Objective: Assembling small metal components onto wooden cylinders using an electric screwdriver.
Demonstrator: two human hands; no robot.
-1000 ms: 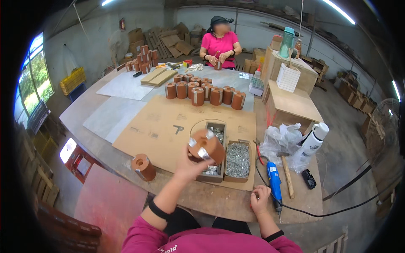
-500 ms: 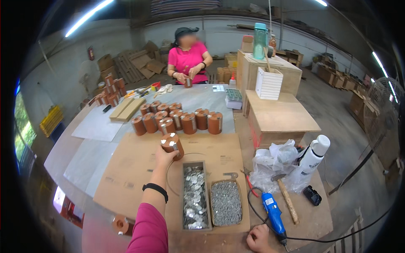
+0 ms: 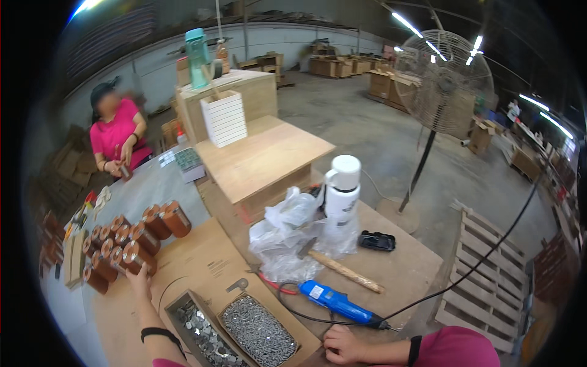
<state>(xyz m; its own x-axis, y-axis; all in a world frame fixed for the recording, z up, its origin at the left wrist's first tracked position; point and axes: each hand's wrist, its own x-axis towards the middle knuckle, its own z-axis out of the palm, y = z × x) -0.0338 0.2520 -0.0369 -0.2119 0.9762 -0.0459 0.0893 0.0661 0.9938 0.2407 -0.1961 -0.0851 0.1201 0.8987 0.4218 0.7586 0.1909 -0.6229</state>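
My left hand [image 3: 140, 280] is closed around the near side of a reddish-brown cylinder [image 3: 137, 255]. This cylinder stands at the front of a cluster of similar brown cylinders [image 3: 153, 221] with metal strips on their sides. My right hand [image 3: 341, 344] rests on the table with its fingers curled in and nothing visible in them. Just beyond it lies a blue power screwdriver [image 3: 333, 301] with a black cord. Between my forearms are a tray of flat metal pieces [image 3: 205, 330] and a box of small screws or nails [image 3: 260, 330].
A wooden-handled hammer [image 3: 347, 271], crumpled clear plastic bags [image 3: 284, 229], a white thermos [image 3: 342, 202] and a black case [image 3: 377, 240] lie beyond the screwdriver. Wooden boxes [image 3: 263, 156] stand farther back. Another person [image 3: 121, 131] works across the table. A fan [image 3: 444, 82] and a pallet [image 3: 483, 275] are at right.
The view has swung right. My left hand has carried its cylinder from the cardboard to the cluster. My right hand stays on the table by the screwdriver.
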